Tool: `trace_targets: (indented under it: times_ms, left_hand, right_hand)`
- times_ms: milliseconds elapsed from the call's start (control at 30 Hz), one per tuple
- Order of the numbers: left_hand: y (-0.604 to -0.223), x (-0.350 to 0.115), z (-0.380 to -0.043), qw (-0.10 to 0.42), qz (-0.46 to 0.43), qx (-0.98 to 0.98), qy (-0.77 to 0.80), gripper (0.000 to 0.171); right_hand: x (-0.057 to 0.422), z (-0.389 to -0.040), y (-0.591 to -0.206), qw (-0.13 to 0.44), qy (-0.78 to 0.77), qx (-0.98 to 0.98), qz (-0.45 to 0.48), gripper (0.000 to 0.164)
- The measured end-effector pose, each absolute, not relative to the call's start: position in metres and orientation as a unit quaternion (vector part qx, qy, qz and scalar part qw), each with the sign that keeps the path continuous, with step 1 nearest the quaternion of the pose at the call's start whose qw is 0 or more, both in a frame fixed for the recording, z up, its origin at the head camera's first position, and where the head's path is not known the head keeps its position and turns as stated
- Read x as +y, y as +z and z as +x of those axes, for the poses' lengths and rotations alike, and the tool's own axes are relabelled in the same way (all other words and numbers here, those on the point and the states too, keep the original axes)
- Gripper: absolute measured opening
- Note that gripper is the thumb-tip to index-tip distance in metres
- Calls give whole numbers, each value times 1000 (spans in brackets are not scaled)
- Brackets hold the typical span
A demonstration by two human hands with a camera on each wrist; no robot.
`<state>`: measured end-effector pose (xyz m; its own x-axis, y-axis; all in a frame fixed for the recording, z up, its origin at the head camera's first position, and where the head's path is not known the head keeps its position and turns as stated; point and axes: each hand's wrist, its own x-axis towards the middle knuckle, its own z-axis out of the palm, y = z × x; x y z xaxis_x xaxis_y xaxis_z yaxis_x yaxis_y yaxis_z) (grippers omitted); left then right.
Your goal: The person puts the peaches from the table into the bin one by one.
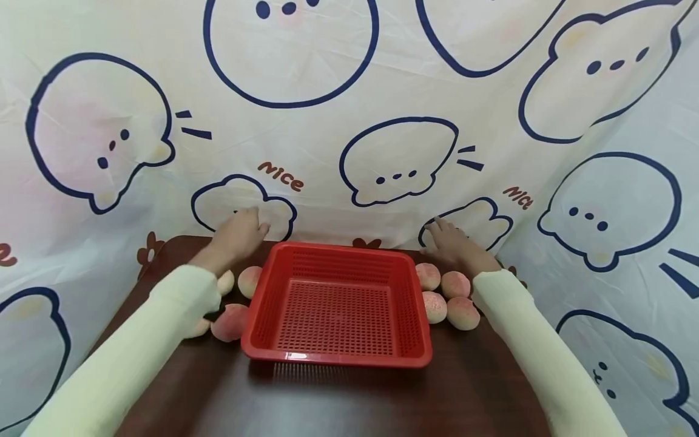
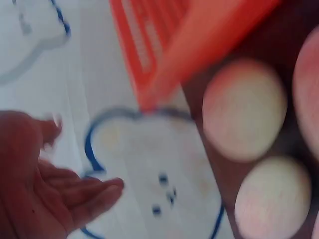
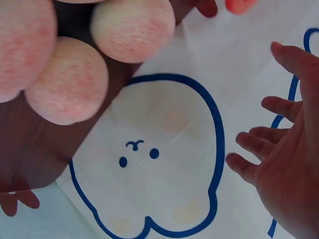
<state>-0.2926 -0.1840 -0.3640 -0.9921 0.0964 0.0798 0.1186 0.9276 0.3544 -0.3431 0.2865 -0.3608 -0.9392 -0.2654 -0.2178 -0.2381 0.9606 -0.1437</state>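
My left hand [image 1: 238, 235] is raised above the table's back left, beyond several peaches, holding nothing; in the left wrist view its fingers are loosely bent. My right hand [image 1: 452, 241] hovers over the back right, its fingers spread and relaxed in the right wrist view. Between them a red plastic basket [image 1: 335, 359] with perforated sides stands on the table with nothing in it. Left of the basket lie pinkish peaches, including a redder peach [image 1: 230, 322] and a paler peach [image 1: 249, 281], partly hidden by my sleeve. Right of it, several peaches are grouped, a front peach [image 1: 463, 313] among them.
The dark brown table [image 1: 338, 406] reaches back to a white cloth [image 1: 317, 139] with blue cartoon outlines, which hangs behind and at both sides. The basket's long rim runs across the middle, close to the peaches on either side.
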Motion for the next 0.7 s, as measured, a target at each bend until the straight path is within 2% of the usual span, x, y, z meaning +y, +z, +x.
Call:
trace_targets:
  times_ms: [100, 233, 333, 500, 600, 700]
  left_hand:
    - [-369, -174, -264, 28, -35, -975, -217, 38]
    - [-377, -161, -234, 3, -13, -973, -231, 43]
    - [-382, -152, -220, -5, -14, -974, -227, 44]
    - [-393, -144, -211, -16, -14, -974, -226, 27]
    - [-398, -143, -208, -40, -7, -967, -252, 19]
    - [-401, -143, -207, -66, -6, -958, -278, 20]
  right_hand:
    - [291, -334, -370, 113, -56, 977, -173, 73]
    - [297, -327, -386, 117, -67, 971, -196, 68]
    - [302, -323, -397, 140, -96, 969, -180, 69]
    - [304, -317, -406, 171, -202, 955, -134, 68]
    - [298, -307, -397, 231, -337, 912, -37, 58]
    - [286, -289, -377, 280, -449, 840, 123, 57]
